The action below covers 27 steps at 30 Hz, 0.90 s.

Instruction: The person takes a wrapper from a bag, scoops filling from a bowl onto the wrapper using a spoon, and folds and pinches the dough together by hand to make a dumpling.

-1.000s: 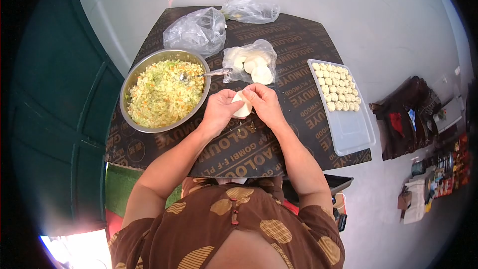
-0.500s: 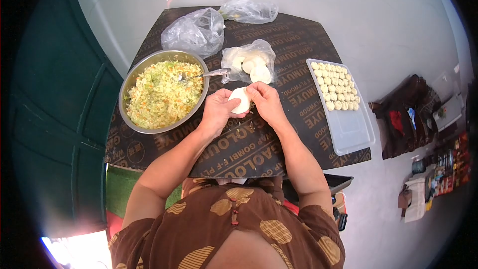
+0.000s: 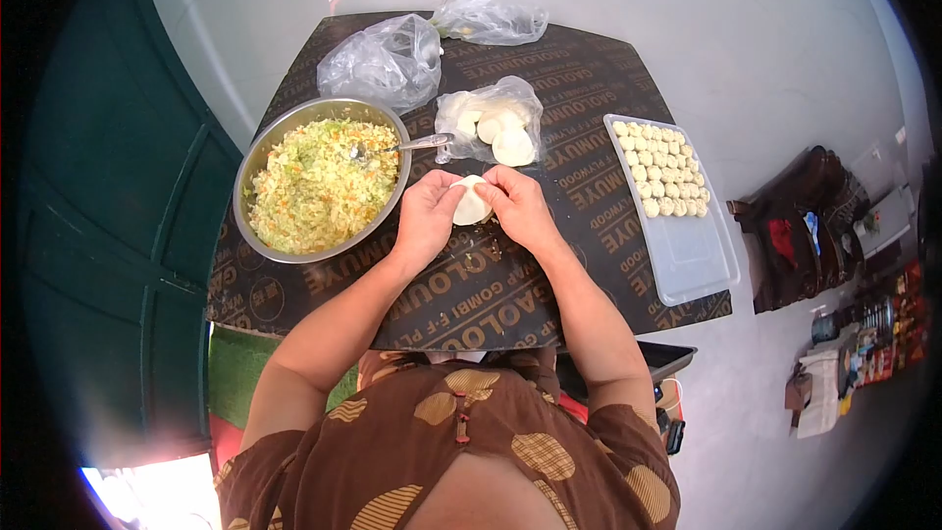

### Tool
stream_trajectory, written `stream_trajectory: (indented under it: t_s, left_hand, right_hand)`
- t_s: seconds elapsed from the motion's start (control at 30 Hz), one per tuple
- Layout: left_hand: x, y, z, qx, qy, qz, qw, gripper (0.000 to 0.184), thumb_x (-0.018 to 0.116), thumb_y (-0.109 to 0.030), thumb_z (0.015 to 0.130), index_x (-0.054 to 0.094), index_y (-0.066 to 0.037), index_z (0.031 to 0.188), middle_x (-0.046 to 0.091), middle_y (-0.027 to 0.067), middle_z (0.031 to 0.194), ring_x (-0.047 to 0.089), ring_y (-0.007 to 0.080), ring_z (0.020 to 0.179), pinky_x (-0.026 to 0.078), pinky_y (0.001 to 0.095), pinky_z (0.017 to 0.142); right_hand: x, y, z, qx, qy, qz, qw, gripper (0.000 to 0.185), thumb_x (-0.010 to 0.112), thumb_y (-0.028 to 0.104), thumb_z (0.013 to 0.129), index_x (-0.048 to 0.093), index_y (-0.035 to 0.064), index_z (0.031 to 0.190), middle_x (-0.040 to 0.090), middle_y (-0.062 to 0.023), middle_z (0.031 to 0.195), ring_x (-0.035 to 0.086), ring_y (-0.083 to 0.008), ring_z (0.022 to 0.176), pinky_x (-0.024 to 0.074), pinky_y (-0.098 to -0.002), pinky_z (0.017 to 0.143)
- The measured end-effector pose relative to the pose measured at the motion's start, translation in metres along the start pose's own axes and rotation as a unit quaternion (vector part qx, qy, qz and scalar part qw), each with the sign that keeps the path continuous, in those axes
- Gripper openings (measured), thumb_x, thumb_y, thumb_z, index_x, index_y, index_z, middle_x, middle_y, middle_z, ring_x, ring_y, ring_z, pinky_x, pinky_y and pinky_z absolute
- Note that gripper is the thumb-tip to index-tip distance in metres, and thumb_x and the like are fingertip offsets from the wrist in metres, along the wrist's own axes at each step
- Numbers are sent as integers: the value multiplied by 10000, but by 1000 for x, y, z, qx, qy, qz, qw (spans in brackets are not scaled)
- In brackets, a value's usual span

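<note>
A round white dumpling wrapper (image 3: 471, 208) is held between both hands over the dark table. My left hand (image 3: 428, 216) pinches its left edge, thumb on top. On the opposite edge my right hand (image 3: 520, 204) grips it the same way. Just beyond the hands lies a plastic bag of wrappers (image 3: 513, 145), its mouth facing me. To the left stands a steel bowl (image 3: 400, 191) full of chopped vegetable filling (image 3: 319, 191), greens with orange bits. A metal spoon (image 3: 424, 142) rests in the filling, its handle over the rim toward the bag.
On the right, a plastic tray (image 3: 692, 260) carries rows of small pleated dumplings (image 3: 662, 169) in its far part. Two clear plastic bags (image 3: 383, 64) lie at the table's back edge. Dark furniture (image 3: 810, 226) stands on the floor farther right, a green door (image 3: 128, 216) at left.
My right hand has moved down and closer to the left one. Both thumbs now press on the wrapper, which has turned and sits slightly lower.
</note>
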<state>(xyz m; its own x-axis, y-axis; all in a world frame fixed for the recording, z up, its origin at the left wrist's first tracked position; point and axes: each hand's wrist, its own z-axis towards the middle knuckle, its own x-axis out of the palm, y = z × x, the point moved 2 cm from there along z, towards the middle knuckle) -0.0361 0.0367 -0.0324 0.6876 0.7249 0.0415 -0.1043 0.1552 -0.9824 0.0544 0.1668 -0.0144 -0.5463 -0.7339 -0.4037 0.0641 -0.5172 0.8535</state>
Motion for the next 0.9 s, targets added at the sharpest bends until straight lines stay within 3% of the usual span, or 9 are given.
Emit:
stream_trajectory:
  t_s: [0.2, 0.3, 0.6, 0.8, 0.9]
  left_hand:
    - [6, -3, -2, -51, -25, -142, 988, 111, 507, -56, 958, 551, 42, 988, 649, 123, 907, 660, 162, 781, 593, 297, 631]
    - [5, -7, -2, -79, -1, -138, 987, 142, 519, -76, 961, 532, 53, 1018, 651, 150, 953, 677, 198, 812, 609, 318, 670]
    - [2, -8, 0, -125, 78, -179, 973, 208, 564, -46, 912, 545, 78, 1079, 664, 154, 967, 678, 198, 821, 609, 323, 688]
    - [4, -10, -1, -124, 53, -160, 978, 169, 576, -15, 893, 566, 69, 1040, 669, 152, 944, 683, 200, 789, 613, 317, 660]
    - [2, -8, 1, -121, 41, -168, 978, 155, 581, -12, 891, 557, 67, 1023, 668, 157, 932, 684, 202, 770, 615, 312, 639]
  right_hand:
    - [-10, -10, 4, 1, -57, 8, 998, 135, 627, 119, 878, 619, -16, 876, 626, -111, 697, 575, -150, 637, 469, -310, 611]
    - [-11, -14, 4, 10, -39, 33, 999, 136, 627, 122, 882, 621, -14, 880, 628, -85, 696, 561, -122, 643, 465, -301, 608]
    - [-8, -11, 3, 5, 21, 73, 997, 157, 610, 149, 918, 620, -5, 888, 580, -1, 689, 486, -71, 651, 429, -263, 595]
    - [-8, -8, 2, 52, 41, 179, 982, 152, 608, 142, 922, 620, -8, 900, 584, 16, 719, 490, -49, 675, 426, -245, 601]
    - [-8, -14, 3, 40, 43, 148, 987, 132, 621, 124, 909, 622, -8, 897, 589, 13, 727, 493, -47, 675, 427, -241, 602]
